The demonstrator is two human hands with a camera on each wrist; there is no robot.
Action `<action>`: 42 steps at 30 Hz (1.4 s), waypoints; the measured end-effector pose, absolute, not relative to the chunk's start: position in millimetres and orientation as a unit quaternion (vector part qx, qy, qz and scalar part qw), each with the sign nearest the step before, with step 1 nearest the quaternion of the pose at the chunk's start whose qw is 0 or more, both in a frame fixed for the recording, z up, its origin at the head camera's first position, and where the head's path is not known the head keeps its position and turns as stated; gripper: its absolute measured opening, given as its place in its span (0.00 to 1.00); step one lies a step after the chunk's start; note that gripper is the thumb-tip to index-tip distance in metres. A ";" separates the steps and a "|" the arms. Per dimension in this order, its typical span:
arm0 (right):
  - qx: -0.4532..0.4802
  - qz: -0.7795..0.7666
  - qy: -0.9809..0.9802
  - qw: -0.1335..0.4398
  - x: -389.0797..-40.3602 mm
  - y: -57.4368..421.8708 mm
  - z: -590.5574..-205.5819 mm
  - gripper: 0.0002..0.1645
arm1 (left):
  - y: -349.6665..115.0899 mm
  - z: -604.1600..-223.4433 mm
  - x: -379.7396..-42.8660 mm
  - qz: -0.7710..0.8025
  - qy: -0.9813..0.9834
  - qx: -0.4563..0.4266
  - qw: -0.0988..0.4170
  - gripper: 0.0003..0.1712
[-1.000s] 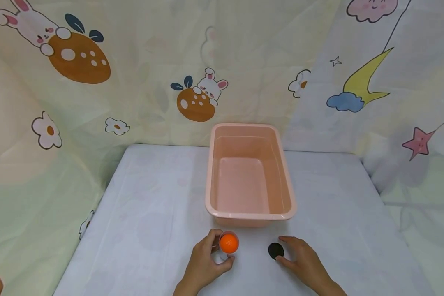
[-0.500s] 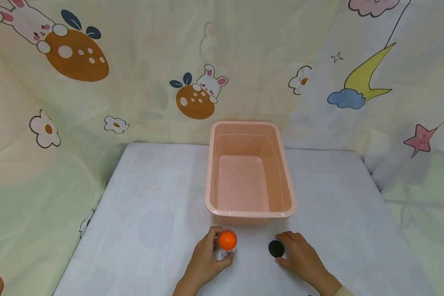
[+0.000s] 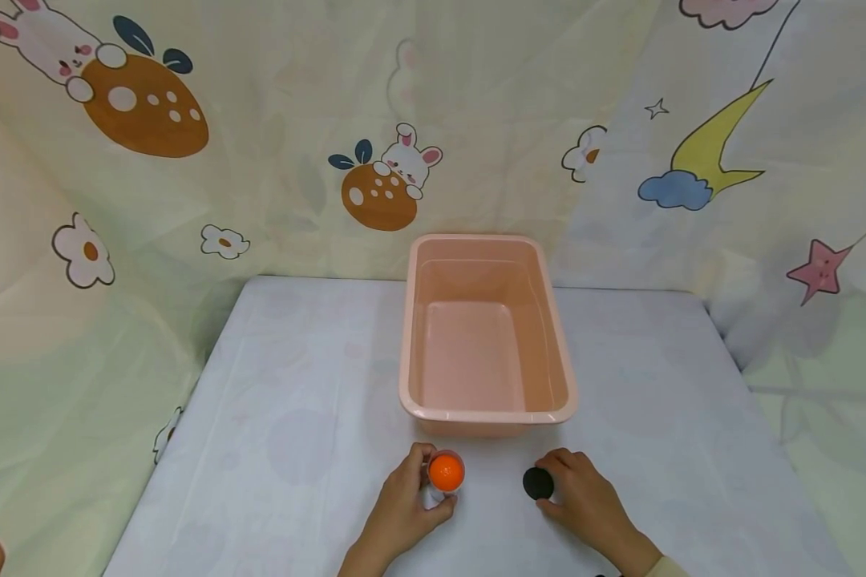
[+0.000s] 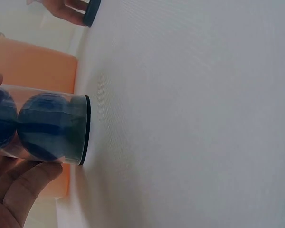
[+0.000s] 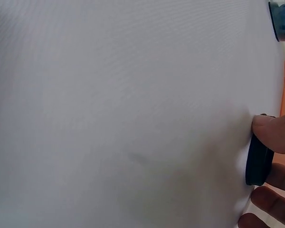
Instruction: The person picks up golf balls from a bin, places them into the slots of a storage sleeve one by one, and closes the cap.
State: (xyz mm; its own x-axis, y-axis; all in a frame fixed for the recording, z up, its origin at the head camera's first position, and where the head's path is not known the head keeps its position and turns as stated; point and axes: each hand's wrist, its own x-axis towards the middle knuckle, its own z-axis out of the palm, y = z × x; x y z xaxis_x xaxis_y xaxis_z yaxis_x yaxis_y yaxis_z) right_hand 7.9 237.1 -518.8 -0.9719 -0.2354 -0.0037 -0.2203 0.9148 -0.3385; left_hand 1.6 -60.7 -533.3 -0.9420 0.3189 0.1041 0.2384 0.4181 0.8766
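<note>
My left hand (image 3: 402,513) grips a clear cylindrical container (image 3: 438,497) between thumb and fingers in the head view. An orange ball (image 3: 447,472) shows at its open top. From the left wrist, dark blue balls (image 4: 45,126) are visible through the wall, and the container has a thin black rim (image 4: 88,130) at its base. My right hand (image 3: 593,505) pinches a round black lid (image 3: 538,484) by its edges, thumb on the near side. In the right wrist view the lid (image 5: 259,159) appears at or just above the white cloth.
A pink plastic basin (image 3: 489,417) stands just beyond both hands, with nothing seen in it. White cloth (image 3: 296,449) covers the table. A cartoon-printed curtain (image 3: 274,104) hangs behind and along the sides.
The right hand's fingers have closed in around the lid, which stays in nearly the same place. The left hand keeps holding the container with little movement. The head view has tilted slightly.
</note>
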 end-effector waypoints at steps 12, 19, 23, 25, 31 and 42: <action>-0.112 -0.166 0.979 0.043 8.1 233.2 -513.2 0.31 | -64.3 -535.1 3.2 0.514 0.841 0.166 0.037 0.32; -0.147 -0.174 0.974 0.009 10.2 223.8 -489.8 0.32 | -70.0 -533.6 0.1 0.518 0.835 0.174 0.056 0.30; -0.186 -0.182 0.965 -0.022 11.2 214.8 -471.1 0.33 | -71.9 -532.8 -1.3 0.518 0.834 0.173 0.074 0.30; -0.205 -0.189 0.960 -0.035 11.0 210.1 -462.3 0.34 | -72.2 -532.5 -1.5 0.519 0.833 0.172 0.081 0.30; -0.251 -0.205 0.943 -0.076 8.2 195.8 -445.2 0.35 | -73.0 -532.2 -0.8 0.523 0.831 0.172 0.077 0.30; -0.297 -0.225 0.921 -0.112 2.2 176.2 -432.8 0.34 | -71.2 -534.6 1.5 0.535 0.823 0.171 0.084 0.29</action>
State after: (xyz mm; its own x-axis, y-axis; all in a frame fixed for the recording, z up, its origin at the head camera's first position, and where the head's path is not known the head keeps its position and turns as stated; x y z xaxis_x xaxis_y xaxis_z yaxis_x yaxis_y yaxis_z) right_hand 2.2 176.2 -432.8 -0.7986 -0.4963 0.3405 -0.5973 0.7228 -0.3475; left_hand 1.5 -71.2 -534.6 -0.9271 0.3721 0.0452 0.1922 0.3685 0.9095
